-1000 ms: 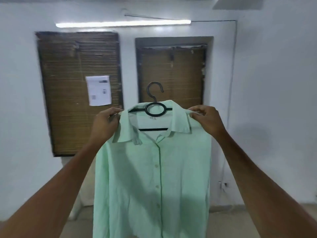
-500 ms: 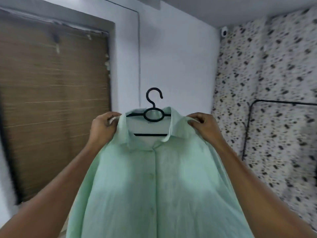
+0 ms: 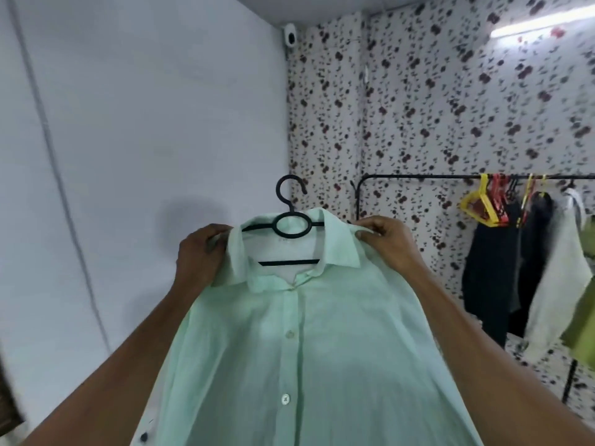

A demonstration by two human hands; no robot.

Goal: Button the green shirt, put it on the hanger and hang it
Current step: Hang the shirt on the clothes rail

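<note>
The pale green shirt [image 3: 299,349] is buttoned down its front and sits on a black hanger [image 3: 291,220], whose hook sticks up above the collar. I hold it up in front of me at chest height. My left hand [image 3: 198,252] grips the shirt's left shoulder beside the collar. My right hand [image 3: 386,243] grips the right shoulder at the collar tip. The hanger's arms are hidden inside the shirt.
A black clothes rail [image 3: 467,177] stands to the right against the floral wall, carrying yellow and red hangers [image 3: 483,204], dark garments [image 3: 495,262] and a pale garment [image 3: 560,278]. A plain white wall [image 3: 128,140] is to the left. A small camera [image 3: 291,37] sits in the ceiling corner.
My view has swung to the right, away from the shuttered windows, and the clothes rail with hanging garments has come into view. Both hands keep the same grip on the shirt.
</note>
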